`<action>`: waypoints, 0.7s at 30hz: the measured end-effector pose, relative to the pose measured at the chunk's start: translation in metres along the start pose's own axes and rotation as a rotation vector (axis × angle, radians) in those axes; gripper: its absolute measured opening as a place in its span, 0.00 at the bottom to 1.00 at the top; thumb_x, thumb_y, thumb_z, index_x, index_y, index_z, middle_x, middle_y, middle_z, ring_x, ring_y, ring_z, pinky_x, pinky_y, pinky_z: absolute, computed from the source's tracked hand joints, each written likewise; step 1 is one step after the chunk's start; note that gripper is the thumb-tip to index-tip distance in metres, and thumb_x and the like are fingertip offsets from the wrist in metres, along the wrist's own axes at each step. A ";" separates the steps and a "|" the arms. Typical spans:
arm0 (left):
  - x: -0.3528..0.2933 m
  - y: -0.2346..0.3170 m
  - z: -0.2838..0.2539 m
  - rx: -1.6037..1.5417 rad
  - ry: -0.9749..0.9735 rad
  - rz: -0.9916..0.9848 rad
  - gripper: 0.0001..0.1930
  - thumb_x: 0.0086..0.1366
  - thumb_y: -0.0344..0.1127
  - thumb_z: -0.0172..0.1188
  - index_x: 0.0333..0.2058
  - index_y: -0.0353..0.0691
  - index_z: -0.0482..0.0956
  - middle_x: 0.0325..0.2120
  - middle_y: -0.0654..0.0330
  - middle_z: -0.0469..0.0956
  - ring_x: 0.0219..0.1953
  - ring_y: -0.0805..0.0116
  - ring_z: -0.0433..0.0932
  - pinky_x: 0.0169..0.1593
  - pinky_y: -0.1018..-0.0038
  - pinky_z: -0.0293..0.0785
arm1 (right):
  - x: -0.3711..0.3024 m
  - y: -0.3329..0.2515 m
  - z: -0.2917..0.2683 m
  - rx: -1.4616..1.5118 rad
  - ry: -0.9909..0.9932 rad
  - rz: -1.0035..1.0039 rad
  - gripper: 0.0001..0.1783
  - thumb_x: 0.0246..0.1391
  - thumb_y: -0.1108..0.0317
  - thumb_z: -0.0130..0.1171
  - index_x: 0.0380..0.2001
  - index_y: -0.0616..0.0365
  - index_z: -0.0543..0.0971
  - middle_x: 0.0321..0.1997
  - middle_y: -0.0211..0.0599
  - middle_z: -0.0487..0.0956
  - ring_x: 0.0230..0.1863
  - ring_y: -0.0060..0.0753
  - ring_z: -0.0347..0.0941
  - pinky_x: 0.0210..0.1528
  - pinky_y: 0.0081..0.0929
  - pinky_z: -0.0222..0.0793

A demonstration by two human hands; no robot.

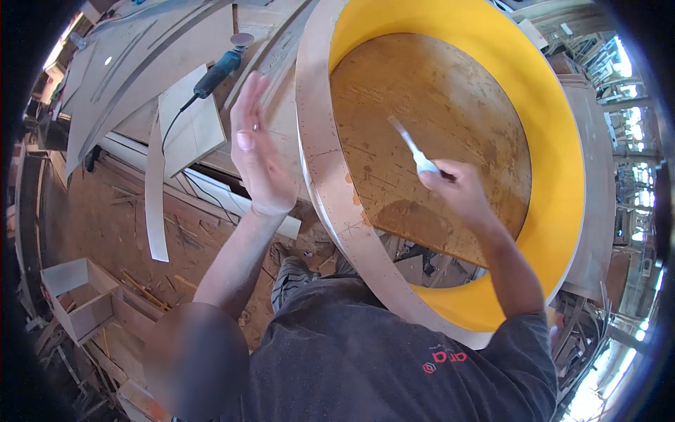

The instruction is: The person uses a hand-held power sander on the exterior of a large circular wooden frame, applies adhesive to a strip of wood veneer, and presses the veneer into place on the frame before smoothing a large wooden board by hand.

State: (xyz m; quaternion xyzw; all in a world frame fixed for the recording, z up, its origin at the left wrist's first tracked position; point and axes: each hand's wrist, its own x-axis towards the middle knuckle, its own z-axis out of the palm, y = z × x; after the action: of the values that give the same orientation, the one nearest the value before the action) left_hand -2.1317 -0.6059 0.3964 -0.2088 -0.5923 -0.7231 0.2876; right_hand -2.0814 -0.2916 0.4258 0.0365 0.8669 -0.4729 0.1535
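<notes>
Raised beside the big hoop's left side, my left hand (pixel 259 151) is open, its fingers pointing up and nothing in it. My right hand (pixel 457 186) is closed around what looks like a small flat brush (pixel 418 156), with a pale handle and a thin tip. It hovers above the brown round wooden board (pixel 436 91) inside the hoop. The large hoop (pixel 320 119) has a pale brown board rim with a row of small marks and orange-brown smears. Its inner wall (pixel 555 162) is bright yellow.
An angle grinder (pixel 219 73) with a round disc lies on boards at upper left, its black cord trailing down. A narrow pale strip (pixel 156 204) hangs over the bench edge. An open wooden box (pixel 84 299) stands on the littered floor at lower left. Scraps line the right side.
</notes>
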 end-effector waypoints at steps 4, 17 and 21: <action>-0.036 -0.004 -0.007 0.054 0.183 -0.330 0.39 0.79 0.60 0.35 0.75 0.35 0.51 0.74 0.48 0.56 0.77 0.57 0.52 0.78 0.61 0.40 | 0.073 0.155 0.060 -0.221 0.252 -0.091 0.18 0.58 0.58 0.73 0.44 0.60 0.86 0.36 0.37 0.83 0.39 0.32 0.81 0.42 0.30 0.74; -0.069 0.003 0.004 0.027 -0.039 -0.507 0.40 0.79 0.61 0.36 0.77 0.38 0.43 0.76 0.47 0.48 0.78 0.54 0.49 0.78 0.58 0.44 | 0.138 0.241 0.162 -0.349 0.559 -0.224 0.15 0.52 0.59 0.72 0.39 0.56 0.86 0.40 0.41 0.83 0.48 0.50 0.76 0.54 0.43 0.69; -0.066 0.007 0.019 -0.047 -0.023 -0.583 0.41 0.79 0.62 0.35 0.77 0.39 0.40 0.77 0.48 0.48 0.77 0.55 0.51 0.78 0.58 0.46 | 0.136 0.242 0.161 -0.334 0.540 -0.124 0.19 0.51 0.59 0.74 0.43 0.56 0.84 0.39 0.41 0.82 0.48 0.51 0.76 0.53 0.45 0.69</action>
State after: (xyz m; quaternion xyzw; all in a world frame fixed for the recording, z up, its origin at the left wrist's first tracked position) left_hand -2.0787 -0.5776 0.3630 -0.0446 -0.6137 -0.7863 0.0559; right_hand -2.1231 -0.3031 0.1080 0.0822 0.9425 -0.3057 -0.1074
